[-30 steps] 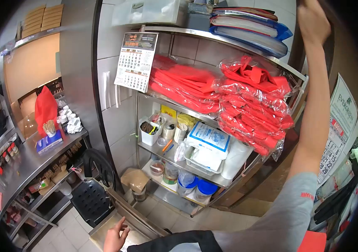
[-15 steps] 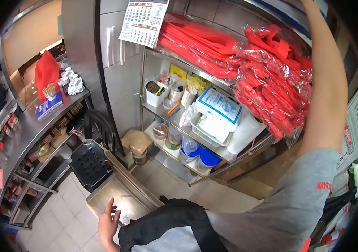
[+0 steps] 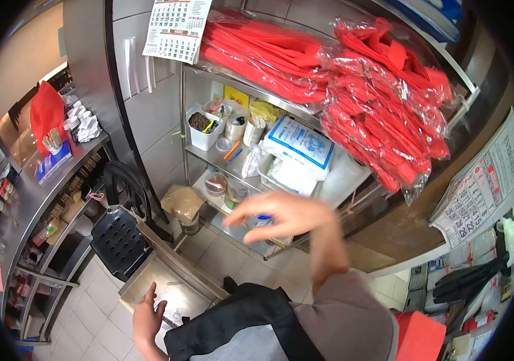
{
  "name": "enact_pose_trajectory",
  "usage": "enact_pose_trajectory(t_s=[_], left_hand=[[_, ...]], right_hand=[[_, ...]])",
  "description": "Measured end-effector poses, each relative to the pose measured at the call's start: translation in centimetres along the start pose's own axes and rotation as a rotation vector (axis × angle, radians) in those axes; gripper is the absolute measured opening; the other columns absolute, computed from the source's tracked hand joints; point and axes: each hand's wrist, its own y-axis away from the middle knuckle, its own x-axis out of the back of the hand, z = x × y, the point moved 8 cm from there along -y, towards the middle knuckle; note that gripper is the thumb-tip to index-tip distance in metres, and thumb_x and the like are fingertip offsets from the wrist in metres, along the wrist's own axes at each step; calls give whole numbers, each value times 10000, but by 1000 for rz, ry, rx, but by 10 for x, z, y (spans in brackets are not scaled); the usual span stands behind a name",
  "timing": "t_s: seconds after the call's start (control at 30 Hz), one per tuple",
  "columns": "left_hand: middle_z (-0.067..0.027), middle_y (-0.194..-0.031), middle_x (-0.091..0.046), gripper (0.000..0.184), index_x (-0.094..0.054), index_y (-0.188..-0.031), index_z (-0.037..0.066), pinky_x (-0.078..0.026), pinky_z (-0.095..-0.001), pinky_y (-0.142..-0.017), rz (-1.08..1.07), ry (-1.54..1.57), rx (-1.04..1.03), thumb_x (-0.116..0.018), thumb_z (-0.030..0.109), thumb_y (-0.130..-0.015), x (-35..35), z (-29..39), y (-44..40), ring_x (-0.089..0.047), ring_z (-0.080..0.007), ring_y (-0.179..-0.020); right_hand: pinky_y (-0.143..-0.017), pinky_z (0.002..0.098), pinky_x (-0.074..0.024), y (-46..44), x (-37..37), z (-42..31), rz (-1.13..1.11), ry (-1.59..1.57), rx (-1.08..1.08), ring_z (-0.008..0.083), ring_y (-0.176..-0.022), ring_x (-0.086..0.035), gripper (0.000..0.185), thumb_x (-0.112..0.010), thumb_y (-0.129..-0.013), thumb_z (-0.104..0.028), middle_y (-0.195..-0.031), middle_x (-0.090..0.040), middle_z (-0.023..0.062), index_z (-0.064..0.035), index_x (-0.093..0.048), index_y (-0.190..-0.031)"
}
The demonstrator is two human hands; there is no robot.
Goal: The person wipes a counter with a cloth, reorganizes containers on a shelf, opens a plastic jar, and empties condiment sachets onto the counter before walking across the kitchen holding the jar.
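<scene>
My right hand (image 3: 284,216) is in mid-air before the lower shelves, slightly blurred, its fingers apart and nothing seen in it. Behind it are blue-lidded tubs, mostly hidden, and a round tub (image 3: 215,184) on the bottom shelf. My left hand (image 3: 148,319) hangs low beside a metal box-like surface (image 3: 169,280), fingers spread and empty. Red bags in clear plastic (image 3: 383,108) fill the upper shelf. On the shelf below lie a blue-and-white plastic pack (image 3: 300,141), a white bin (image 3: 202,135) and an orange pen (image 3: 231,150).
A black perforated chair (image 3: 121,240) stands left of the metal surface. A steel counter (image 3: 82,156) curves along the left. A covered bucket (image 3: 183,204) sits on the floor by the shelf. Calendars hang on the wall (image 3: 177,27) and at right (image 3: 476,198). A red object (image 3: 419,337) is behind my right arm.
My right hand has come down from the top right, out of view before, to in front of the shelves. The view has shifted right. My left hand has barely moved.
</scene>
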Motion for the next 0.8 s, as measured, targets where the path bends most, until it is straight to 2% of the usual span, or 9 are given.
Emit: enact_pose_trajectory(t_s=[0.07, 0.13, 0.17, 0.23, 0.33, 0.5, 0.6, 0.67, 0.8], left_hand=[[-215, -1130, -650, 603, -463, -1398, 110, -504, -433, -856, -5, -16, 48, -690, 212, -849, -3, -1, -3, -633, -370, -1025], [-216, -1134, -647, 614, -455, -1404, 112, -504, -436, -856, -15, -31, 89, -691, 224, -848, -9, 1, -2, -632, -370, -1028], [-219, -1132, -647, 623, -449, -1409, 112, -505, -436, -853, -33, -38, 102, -692, 229, -847, -12, 0, 1, -634, -369, -1020], [-224, -1128, -646, 640, -436, -1418, 112, -507, -438, -847, -61, -43, 119, -694, 237, -845, -23, 1, 0, -638, -368, -1005], [-227, -1087, -654, 650, -426, -1422, 108, -511, -440, -822, -33, -57, 161, -694, 242, -845, -34, -4, 4, -648, -367, -955], [-224, -1016, -657, 665, -412, -1428, 104, -512, -443, -787, -41, -45, 278, -692, 257, -845, -34, 12, 13, -652, -369, -891], [-228, -1040, -652, 679, -404, -1434, 108, -511, -443, -797, -45, -35, 319, -694, 275, -843, -42, 6, 15, -648, -376, -914], [-226, -1063, -649, 682, -403, -1437, 118, -508, -445, -810, -65, -41, 348, -694, 287, -843, -45, 6, 17, -641, -382, -940], [-217, -1136, -639, 640, -430, -1423, 133, -499, -440, -857, -81, 12, 318, -685, 276, -854, -45, 16, 9, -622, -387, -1017]], right_hand=[[-899, 321, -480, -2, -66, 112, -12, -434, -264, 165, -1044, -603, 376, -575, -975, -261, -1117, -657, 111, -50, -552, -1286], [-922, 363, -478, 22, -92, 218, 122, 97, -493, 271, -1058, -623, 414, -649, -902, -303, -1159, -648, 168, -36, -592, -1213], [-913, 379, -481, 43, -91, 261, -48, 211, -692, 316, -1072, -611, 439, -692, -837, -318, -1167, -638, 194, -26, -626, -1158], [-927, 394, -468, 67, -33, 303, 183, 84, -779, 342, -1098, -598, 460, -712, -808, -307, -1169, -637, 198, -48, -637, -1181], [-928, 453, -457, 111, 101, 355, 789, 669, -738, 384, -1038, -589, 437, -709, -801, -299, -1072, -645, 209, -41, -637, -1146], [-819, 471, -521, 179, 231, 494, 811, 1387, -1011, 357, -932, -670, 294, -515, -898, -270, -984, -690, 191, -60, -668, -1036], [-797, 478, -527, 214, 244, 570, 901, 1380, -1163, 352, -888, -683, 298, -485, -917, -270, -953, -702, 170, -67, -685, -1004], [-801, 476, -523, 217, 239, 583, 921, 1288, -1219, 354, -907, -672, 289, -481, -916, -248, -982, -694, 165, -74, -692, -1009], [-815, 436, -503, 155, 199, 440, 870, 1231, -1124, 317, -937, -622, 266, -547, -853, -164, -1011, -660, 122, -122, -698, -1068]])
